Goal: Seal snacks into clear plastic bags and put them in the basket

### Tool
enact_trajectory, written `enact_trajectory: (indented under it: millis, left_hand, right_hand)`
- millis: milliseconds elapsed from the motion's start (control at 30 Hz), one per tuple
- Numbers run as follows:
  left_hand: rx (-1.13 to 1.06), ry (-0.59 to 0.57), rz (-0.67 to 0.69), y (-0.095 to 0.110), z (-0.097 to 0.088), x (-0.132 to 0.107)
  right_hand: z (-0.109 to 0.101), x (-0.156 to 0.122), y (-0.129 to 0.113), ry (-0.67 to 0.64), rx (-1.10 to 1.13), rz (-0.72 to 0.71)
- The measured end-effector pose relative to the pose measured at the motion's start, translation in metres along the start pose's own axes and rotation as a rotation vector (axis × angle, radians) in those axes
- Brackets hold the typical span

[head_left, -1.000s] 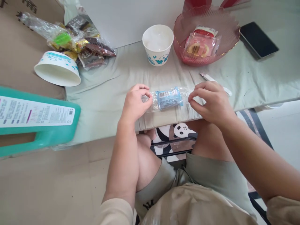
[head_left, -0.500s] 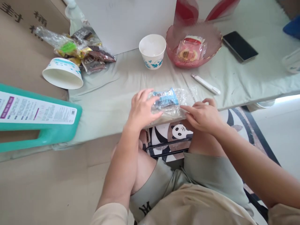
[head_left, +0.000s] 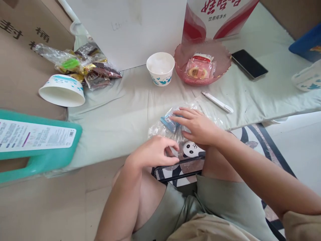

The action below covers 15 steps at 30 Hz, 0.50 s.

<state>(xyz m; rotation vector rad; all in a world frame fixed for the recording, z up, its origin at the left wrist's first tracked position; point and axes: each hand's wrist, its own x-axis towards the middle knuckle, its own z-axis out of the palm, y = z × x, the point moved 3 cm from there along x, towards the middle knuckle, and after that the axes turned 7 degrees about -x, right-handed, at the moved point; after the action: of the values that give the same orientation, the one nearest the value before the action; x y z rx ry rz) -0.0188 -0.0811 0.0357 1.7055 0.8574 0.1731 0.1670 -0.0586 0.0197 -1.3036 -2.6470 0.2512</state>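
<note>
A small blue wrapped packet (head_left: 170, 122) lies on clear crinkled plastic film (head_left: 155, 128) near the table's front edge. My right hand (head_left: 198, 125) is over the packet's right part, its fingers spread and its fingertips at the wrapper; whether they press on it I cannot tell. Just below, at the edge, my left hand (head_left: 154, 152) is curved with a gap between thumb and fingers, and nothing shows in it. Some film runs close to its fingertips. A white pen-like cutter (head_left: 217, 101) rests to the right of the film.
Behind stand a white paper cup (head_left: 160, 68) and a pink glass bowl (head_left: 180, 57) holding wrapped snacks. A phone (head_left: 250, 63) lies right of the bowl. At left are bagged snacks (head_left: 97, 72), a tipped paper bowl (head_left: 61, 92) and a green jug (head_left: 60, 160). Cardboard boxes line the back.
My left hand has moved down off the packet towards the table edge. My right hand has moved up and left over the packet, which now sits tilted. The camera view has shifted slightly.
</note>
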Motion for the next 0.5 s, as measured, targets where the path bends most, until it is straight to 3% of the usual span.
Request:
enact_trajectory:
  millis: [33,67,167,200,333,500]
  left_hand:
    - [-0.056,-0.033,-0.041,0.000,0.001,0.001]
    - [-0.066,0.023,-0.048,-0.001,0.000,0.004]
    - [0.161,0.459,0.035,-0.005,-0.017,0.011]
    - [0.262,0.549,0.047,-0.009,-0.021,0.014]
    - [0.383,0.583,-0.059,-0.031,-0.033,0.025]
    - [0.198,0.871,-0.122,-0.039,-0.046,0.024]
  right_hand:
    - [0.004,0.004,-0.001,-0.042,-0.013,-0.029]
    - [0.007,0.007,-0.001,-0.070,-0.026,-0.035]
    - [0.014,0.015,-0.001,-0.060,-0.025,-0.013]
    - [0.015,0.017,-0.001,-0.040,-0.014,-0.007]
    - [0.020,0.016,0.002,0.019,0.052,0.005]
    - [0.024,0.004,0.008,0.183,0.177,0.147]
